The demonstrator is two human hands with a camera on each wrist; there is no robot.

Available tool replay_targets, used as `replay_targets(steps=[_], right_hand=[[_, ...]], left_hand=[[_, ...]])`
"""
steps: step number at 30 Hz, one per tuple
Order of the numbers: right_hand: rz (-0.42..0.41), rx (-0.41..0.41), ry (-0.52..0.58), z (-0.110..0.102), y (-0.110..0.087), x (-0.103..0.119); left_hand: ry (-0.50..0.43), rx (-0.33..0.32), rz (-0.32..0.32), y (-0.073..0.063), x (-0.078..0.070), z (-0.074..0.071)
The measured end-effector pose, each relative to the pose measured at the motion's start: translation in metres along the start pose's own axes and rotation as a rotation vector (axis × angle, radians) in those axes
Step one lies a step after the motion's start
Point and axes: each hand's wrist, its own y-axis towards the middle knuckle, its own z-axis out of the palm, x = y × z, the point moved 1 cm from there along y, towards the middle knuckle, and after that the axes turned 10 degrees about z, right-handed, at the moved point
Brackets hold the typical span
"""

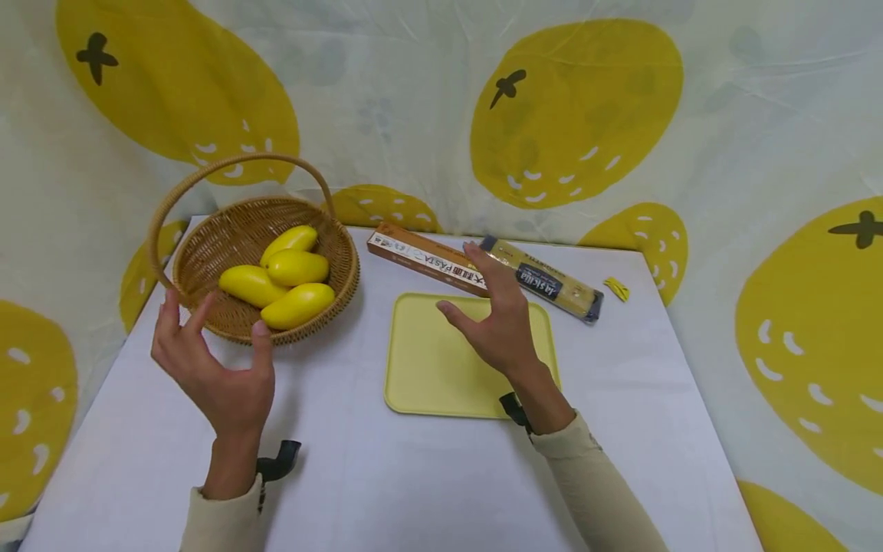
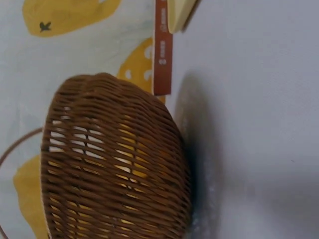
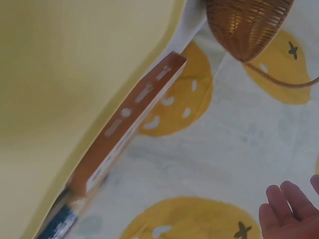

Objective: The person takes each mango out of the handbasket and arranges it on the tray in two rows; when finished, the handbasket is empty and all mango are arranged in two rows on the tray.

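Observation:
My left hand [image 1: 224, 376] hangs in front of a wicker basket [image 1: 201, 228] with a tall handle, its fingers spread and holding nothing. Its fingertips overlap the near rim in the head view. Several yellow mangoes [image 1: 298, 305] lie inside the basket. Over a pale yellow tray [image 1: 431, 372] my right hand [image 1: 507, 326] is raised, thumb and fingers apart, also holding nothing. Its fingertips [image 3: 279, 199] show at the lower right of the right wrist view. In the left wrist view the woven side of the basket [image 2: 112, 164] fills the left; no hand appears there.
Behind the tray lie a brown and white pasta box [image 1: 424, 261] and a clear pack of spaghetti [image 1: 552, 284]. A small yellow crumpled item [image 1: 617, 289] sits right of them. The white-covered table [image 1: 331, 460] meets a fruit-patterned curtain [image 1: 407, 100] at its back and sides.

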Motion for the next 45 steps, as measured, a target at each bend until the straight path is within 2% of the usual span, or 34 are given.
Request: replay_targets(steps=[4,8,10,12,14,16,18,22,25,30,34,38,45], right_hand=[[-0.040,0.040,0.074,0.018,0.010,0.014],[-0.067,0.086,0.139,0.037,0.021,0.027],[-0.081,0.101,0.176,0.045,0.026,0.033],[-0.097,0.119,0.215,0.053,0.031,0.039],[-0.105,0.144,0.247,0.061,0.036,0.045],[-0.115,0.174,0.286,0.069,0.042,0.050],[-0.120,0.201,0.300,0.076,0.046,0.056],[-0.142,0.247,0.285,0.091,0.056,0.066],[-0.157,0.289,0.276,0.103,0.063,0.073],[-0.141,0.379,0.278,0.120,0.073,0.081],[-0.094,0.454,0.238,0.134,0.080,0.084],[-0.089,0.539,0.208,0.146,0.089,0.090],[-0.085,0.702,0.089,0.171,0.104,0.101]], left_hand=[[0.012,0.062,-0.143,-0.006,0.020,-0.009],[-0.044,0.105,-0.283,-0.008,0.035,-0.013],[-0.086,0.124,-0.340,-0.006,0.036,-0.013],[-0.125,0.148,-0.384,-0.004,0.033,-0.013],[-0.161,0.169,-0.420,-0.003,0.035,-0.011],[-0.188,0.197,-0.445,-0.004,0.041,-0.009],[-0.213,0.225,-0.469,-0.008,0.053,-0.007],[-0.273,0.264,-0.523,-0.013,0.067,-0.004],[-0.291,0.288,-0.540,-0.014,0.069,-0.003],[-0.300,0.315,-0.527,-0.014,0.071,-0.004],[-0.352,0.316,-0.544,-0.015,0.073,-0.004],[-0.392,0.308,-0.559,-0.015,0.075,-0.003],[-0.363,0.331,-0.539,-0.019,0.076,-0.003]])
